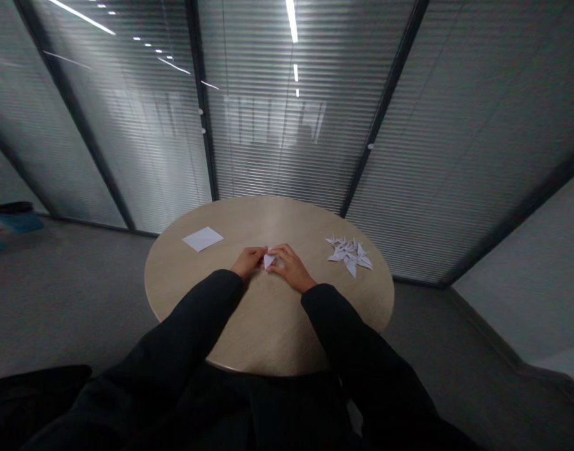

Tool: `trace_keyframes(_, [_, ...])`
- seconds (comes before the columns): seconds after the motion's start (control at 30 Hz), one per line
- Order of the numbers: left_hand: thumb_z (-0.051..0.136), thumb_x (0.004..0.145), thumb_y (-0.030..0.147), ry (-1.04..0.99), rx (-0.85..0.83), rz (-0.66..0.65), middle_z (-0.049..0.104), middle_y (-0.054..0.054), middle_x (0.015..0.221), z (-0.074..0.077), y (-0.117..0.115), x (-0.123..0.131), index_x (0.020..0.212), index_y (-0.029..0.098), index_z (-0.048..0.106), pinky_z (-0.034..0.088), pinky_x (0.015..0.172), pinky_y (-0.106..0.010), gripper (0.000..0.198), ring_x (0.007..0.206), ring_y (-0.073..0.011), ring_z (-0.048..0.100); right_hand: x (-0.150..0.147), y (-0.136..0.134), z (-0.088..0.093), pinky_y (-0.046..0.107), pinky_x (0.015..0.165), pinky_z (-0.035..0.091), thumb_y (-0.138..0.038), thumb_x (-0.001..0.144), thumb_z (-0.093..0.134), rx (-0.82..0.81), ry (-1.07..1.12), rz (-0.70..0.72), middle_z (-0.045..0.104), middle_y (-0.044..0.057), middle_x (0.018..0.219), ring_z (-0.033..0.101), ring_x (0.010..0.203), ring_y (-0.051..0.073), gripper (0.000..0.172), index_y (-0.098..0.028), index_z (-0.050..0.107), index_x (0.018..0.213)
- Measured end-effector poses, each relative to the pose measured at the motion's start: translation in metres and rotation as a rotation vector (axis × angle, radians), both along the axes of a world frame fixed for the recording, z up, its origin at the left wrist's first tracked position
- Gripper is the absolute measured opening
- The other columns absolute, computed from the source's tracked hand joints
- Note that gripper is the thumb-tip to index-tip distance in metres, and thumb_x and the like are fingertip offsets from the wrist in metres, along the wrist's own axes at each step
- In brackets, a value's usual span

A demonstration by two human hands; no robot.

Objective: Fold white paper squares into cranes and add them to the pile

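L hand [252, 262] & R hand [291, 268] pinch folded white paper [269, 261] mid-table; round wood table [268, 219] has open room to near edge, blank sheet [203, 238] L, origami pile [349, 254] R.

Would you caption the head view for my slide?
Left hand and right hand hold folded white paper on a round table.

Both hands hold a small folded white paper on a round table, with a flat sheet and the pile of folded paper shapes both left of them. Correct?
No: in the head view the pile of paper shapes lies right of the left hand and right hand holding the folded white paper; the flat sheet is left.
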State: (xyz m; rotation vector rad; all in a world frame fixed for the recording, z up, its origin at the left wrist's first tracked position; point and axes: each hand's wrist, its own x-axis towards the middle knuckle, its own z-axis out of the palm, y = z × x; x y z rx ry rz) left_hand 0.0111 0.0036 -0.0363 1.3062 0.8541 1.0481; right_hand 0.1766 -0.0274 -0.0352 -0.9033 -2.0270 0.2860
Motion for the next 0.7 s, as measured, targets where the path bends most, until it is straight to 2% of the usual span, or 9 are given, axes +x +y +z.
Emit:
trace_keyframes(0.13, [0.068,0.064,0.061,0.036,0.018,0.035,0.055,-0.001,0.055,-0.0001,-0.0004,0.0007,0.062,0.013,0.06,0.037,0.051,-0.024,0.049,0.051,-0.0106,0.049,0.0008,-0.0001,0.0025,0.037,0.096,0.045,-0.019,0.073,0.075,0.013,-0.016,0.005,0.055,0.004,0.104,0.055,0.104,0.02,0.036,-0.022,0.062,0.107])
trace_keyframes(0.23, [0.07,0.059,0.064,0.045,0.011,0.045,0.048,0.002,0.05,0.0012,-0.0014,0.002,0.058,0.014,0.058,0.033,0.048,-0.024,0.052,0.046,-0.0088,0.042,0.0013,-0.0009,0.0044,0.037,0.095,0.045,-0.021,0.074,0.075,0.029,-0.032,-0.005,0.056,0.005,0.102,0.055,0.102,0.02,0.034,-0.022,0.063,0.106])
trace_keyframes(0.5, [0.07,0.057,0.065,0.064,-0.012,0.035,0.046,0.002,0.049,0.0032,-0.0033,0.0022,0.057,0.014,0.057,0.027,0.046,-0.024,0.053,0.045,-0.0081,0.037,0.0024,-0.0019,0.007,0.035,0.093,0.046,-0.024,0.079,0.072,0.041,-0.089,-0.002,0.057,0.005,0.102,0.056,0.101,0.02,0.029,-0.021,0.063,0.106])
trace_keyframes(0.7, [0.069,0.06,0.062,0.07,-0.022,0.037,0.047,0.001,0.048,-0.0003,0.0009,0.0003,0.055,0.015,0.056,0.029,0.047,-0.025,0.049,0.046,-0.0097,0.041,0.0051,-0.0018,0.0088,0.034,0.093,0.046,-0.023,0.083,0.067,0.032,-0.145,0.022,0.059,0.004,0.102,0.058,0.101,0.019,0.024,-0.022,0.064,0.107])
